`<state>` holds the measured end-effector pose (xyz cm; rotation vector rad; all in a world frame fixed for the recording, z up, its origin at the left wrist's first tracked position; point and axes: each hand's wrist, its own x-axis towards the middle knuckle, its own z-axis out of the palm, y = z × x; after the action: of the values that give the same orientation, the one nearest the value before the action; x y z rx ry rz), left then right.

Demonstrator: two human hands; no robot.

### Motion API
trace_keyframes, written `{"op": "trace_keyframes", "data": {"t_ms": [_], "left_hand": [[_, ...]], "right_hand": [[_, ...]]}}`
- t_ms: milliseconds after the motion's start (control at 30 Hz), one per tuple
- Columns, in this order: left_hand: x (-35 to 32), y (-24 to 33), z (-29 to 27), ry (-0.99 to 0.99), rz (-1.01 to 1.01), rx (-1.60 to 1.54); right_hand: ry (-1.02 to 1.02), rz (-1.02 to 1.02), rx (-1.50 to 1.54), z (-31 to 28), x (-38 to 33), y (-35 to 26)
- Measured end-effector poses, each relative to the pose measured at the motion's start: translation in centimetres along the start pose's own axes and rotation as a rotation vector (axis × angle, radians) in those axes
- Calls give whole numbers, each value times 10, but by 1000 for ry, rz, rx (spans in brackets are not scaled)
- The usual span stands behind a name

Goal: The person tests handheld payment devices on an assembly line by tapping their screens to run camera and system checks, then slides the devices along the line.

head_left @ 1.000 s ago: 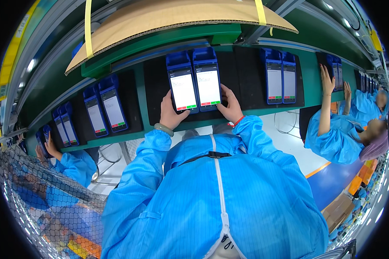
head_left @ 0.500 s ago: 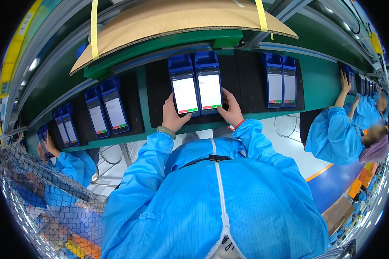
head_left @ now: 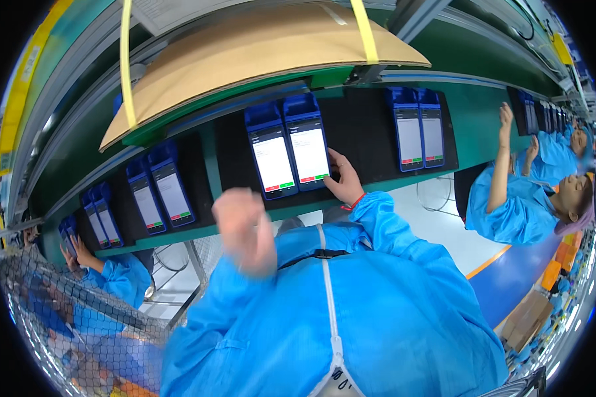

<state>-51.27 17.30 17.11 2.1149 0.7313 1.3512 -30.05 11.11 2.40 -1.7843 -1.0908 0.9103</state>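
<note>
Side by side on the black mat (head_left: 357,142) in front of me lie two blue handheld payment terminals with lit white screens. Red and green buttons line the bottom of each screen. At the lower right corner of the right terminal (head_left: 309,149), my right hand (head_left: 346,180) has its thumb on the screen's bottom edge by the green button, fingers curled along the side. Raised away from the left terminal (head_left: 271,159), my left hand (head_left: 245,228) is smeared by motion in front of my blue smock; its fingers cannot be made out.
More terminal pairs lie along the green bench, at right (head_left: 420,135) and left (head_left: 157,192). A cardboard sheet (head_left: 265,63) with yellow straps hangs over the bench's far side. Co-workers in blue smocks sit at right (head_left: 510,205) and left (head_left: 116,278).
My left hand has come off the left terminal and moved back toward my body. My right hand stays at the right terminal. The co-worker at right has raised a hand from the bench.
</note>
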Motion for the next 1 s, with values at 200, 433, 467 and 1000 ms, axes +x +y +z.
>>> {"op": "trace_keyframes", "data": {"t_ms": [200,433,467,1000], "left_hand": [[44,86,-59,514,911,-406],[48,113,-81,596,884,-445],[49,115,-83,608,879,-452],[57,134,-112,800,814,-485]], "right_hand": [[-13,69,8,5,4,0],[2,44,-9,2,2,-3],[5,32,-3,3,1,-1],[-57,23,85,10,3,-4]]}}
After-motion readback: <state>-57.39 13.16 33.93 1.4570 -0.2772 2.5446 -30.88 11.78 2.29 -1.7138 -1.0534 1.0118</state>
